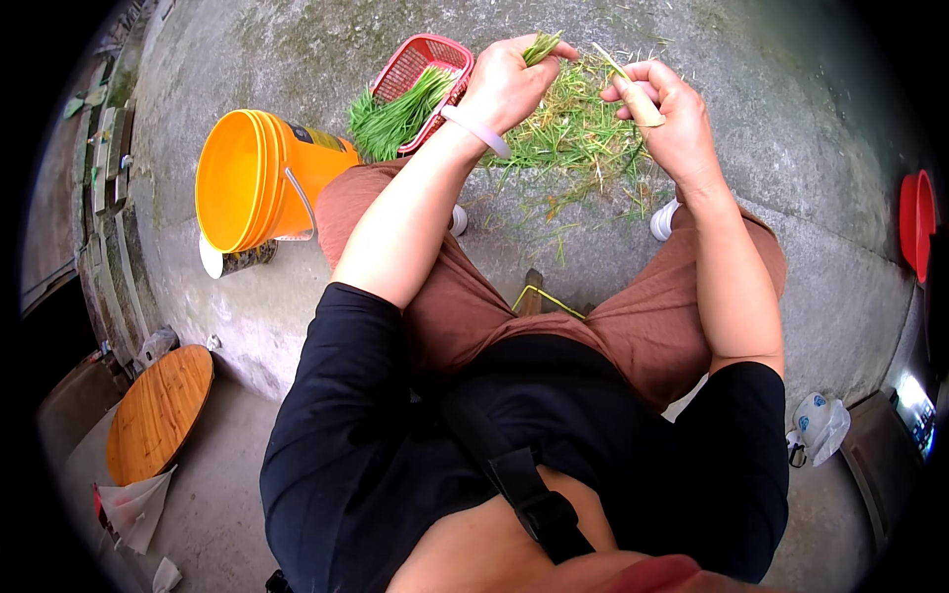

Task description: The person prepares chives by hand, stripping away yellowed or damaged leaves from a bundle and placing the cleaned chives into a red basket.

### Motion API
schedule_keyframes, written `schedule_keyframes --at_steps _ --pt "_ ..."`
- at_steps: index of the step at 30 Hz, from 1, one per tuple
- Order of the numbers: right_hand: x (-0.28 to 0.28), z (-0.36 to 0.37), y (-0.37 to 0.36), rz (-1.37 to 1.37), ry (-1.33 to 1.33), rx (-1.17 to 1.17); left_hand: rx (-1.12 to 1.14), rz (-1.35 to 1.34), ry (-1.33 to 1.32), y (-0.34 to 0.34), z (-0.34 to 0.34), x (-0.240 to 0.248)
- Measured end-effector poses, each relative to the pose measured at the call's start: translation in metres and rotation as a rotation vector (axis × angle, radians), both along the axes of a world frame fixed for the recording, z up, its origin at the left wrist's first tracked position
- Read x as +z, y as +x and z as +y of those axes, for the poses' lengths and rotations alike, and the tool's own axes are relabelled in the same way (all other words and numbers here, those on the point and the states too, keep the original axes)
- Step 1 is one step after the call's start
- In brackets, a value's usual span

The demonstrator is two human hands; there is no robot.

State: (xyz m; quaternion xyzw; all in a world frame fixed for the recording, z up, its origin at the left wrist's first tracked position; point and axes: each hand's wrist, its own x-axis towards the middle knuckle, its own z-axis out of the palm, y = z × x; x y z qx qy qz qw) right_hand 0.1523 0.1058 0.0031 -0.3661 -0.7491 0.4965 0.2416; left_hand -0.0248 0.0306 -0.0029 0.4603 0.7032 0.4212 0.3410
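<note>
— Where's the stalk they're working on, from where you stand?

— Up over the loose heap of green cuttings (578,128) on the concrete. The left hand (509,84) is closed round a short tuft of green stalks (542,45), tips poking out past the thumb, on the side of the heap nearer the red basket (420,61).

— And the other hand?

— The right hand (672,119) is shut on a pale wooden-handled knife (633,94), over the heap's far side from the basket. Its long axis runs slantwise, the thin end pointing toward the tuft.

— Which hand is nearer the tuft?

— The left one has it; the knife tip sits just beside it, not touching as far as I can tell.

— Arms?

— Both forearms reach forward over the knees, wrists bent inward above the heap. The basket's trimmed bundle (395,114) lies left of the heap, beside the orange bucket (252,178).
</note>
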Motion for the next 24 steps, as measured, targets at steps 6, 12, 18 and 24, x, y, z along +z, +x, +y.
schedule_keyframes --at_steps 6,12,18,24 --pt "0.0 0.0 -0.001 0.019 -0.04 0.024 0.053 -0.35 0.018 0.011 0.002 0.005" --pt "-0.001 -0.004 -0.003 -0.016 0.057 0.037 0.092 -0.543 0.05 0.022 0.0 0.008" --pt "0.0 -0.008 -0.007 -0.021 0.224 0.064 0.201 -0.816 0.066 0.015 0.0 0.005" --pt "0.0 -0.009 -0.01 -0.056 0.208 0.071 0.347 -1.053 0.116 0.012 0.002 -0.001"
